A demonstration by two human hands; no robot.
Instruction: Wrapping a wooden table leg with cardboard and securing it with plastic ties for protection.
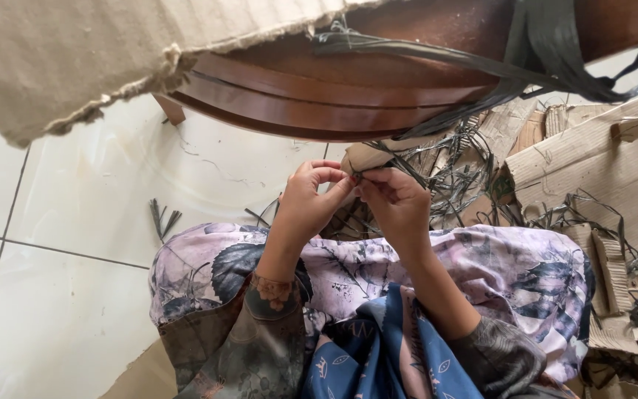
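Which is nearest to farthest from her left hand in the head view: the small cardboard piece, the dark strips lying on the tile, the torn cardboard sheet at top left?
1. Small cardboard piece, at the left hand fingers.
2. Dark strips, on the tile, left.
3. Torn cardboard sheet, top left.

pale lilac skirt (511, 273) with dark grey leaf print at 6 o'clock; blue patterned cloth (378, 347); white tiled floor (60, 222) at 9; reddish-brown wooden chair (348, 81) at 12; tan cardboard (599, 162); dark grey strips (452, 170) at 3.

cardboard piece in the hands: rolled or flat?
Rolled. The cardboard piece shows a rounded tube-like end above the left hand and right hand, dark strips crossing it.
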